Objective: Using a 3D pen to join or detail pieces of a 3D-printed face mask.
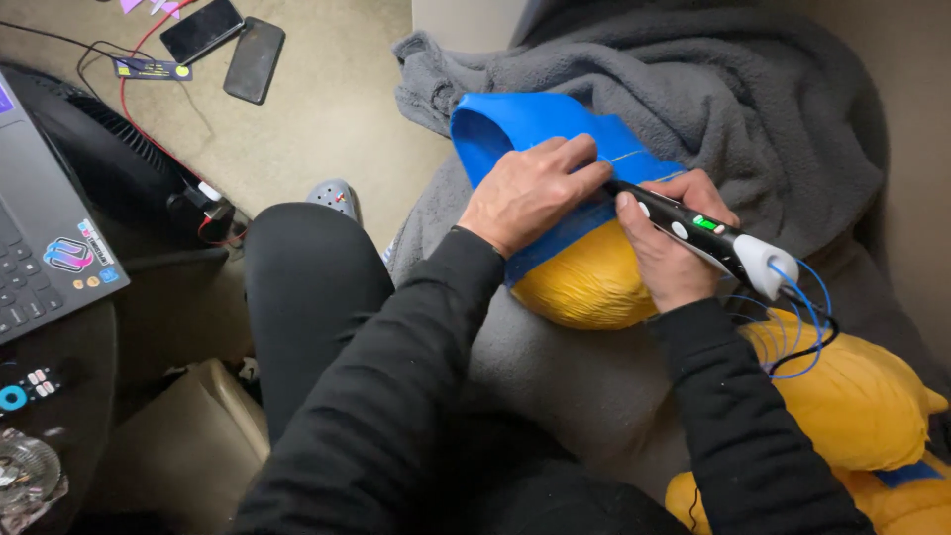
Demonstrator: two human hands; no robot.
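Two Hands on a Blue-and-Yellow Piece: Hazards and Blind Spots

Position. The left hand (530, 193) lies flat on the blue shell (515, 124), fingers together and pressing, not clamped around it. The right hand (674, 248) has its grip closed on a black pen tool (684, 223) with a white rear cap. The shell wraps a yellow body (584, 282), which rests on a grey blanket (713, 89) over the lap.

Hazards.
- The left fingertips sit just beside the pen's tip; a slip could bring them onto it.
- Blue filament (797, 322) loops loosely behind the pen, near a second yellow part (862, 401), and could snag.
- The soft blanket gives an unsteady base, so the piece could roll.

Hidden. The left fingers cover the pen's tip, so contact with the shell cannot be confirmed. The frame cuts off the laptop (45, 228) at left.
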